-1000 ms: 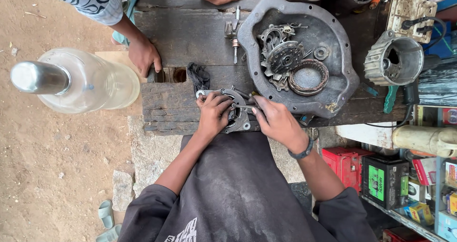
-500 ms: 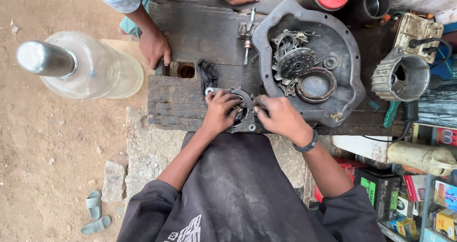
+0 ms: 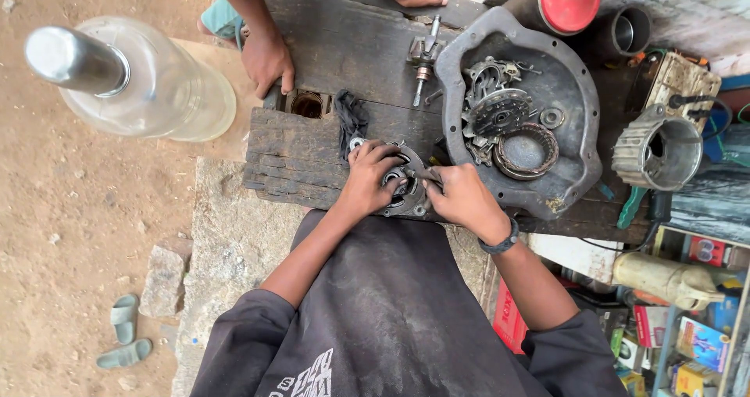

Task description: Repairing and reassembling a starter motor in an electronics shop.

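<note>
Grey round metal housing plate (image 3: 404, 187) on dark wooden worktop (image 3: 312, 143) | left hand (image 3: 369, 177) fingers curled gripping its 9 o'clock edge | right hand (image 3: 462, 197) fingers pinching its 3 o'clock rim.

Dull grey metal round part (image 3: 405, 184) under the fingers (image 3: 383, 156), dark grease on it. Black rag (image 3: 350, 121) just beyond the fingers. Counter (image 3: 312, 143) dark weathered brown-grey wood. Housing cover (image 3: 574, 143) past the right-hand fingers, dark grey, holding grey steel rings and gears. Red round cap (image 3: 569, 1) far beyond. Wrist band (image 3: 500, 243) black. Shirt (image 3: 391, 319) near the fingers' owner: faded black, white print. Clear glass jar (image 3: 156, 80) far left of the fingers, silver neck. Ground (image 3: 70, 233) sandy brown. Sandals (image 3: 123, 334) pale green.
</note>
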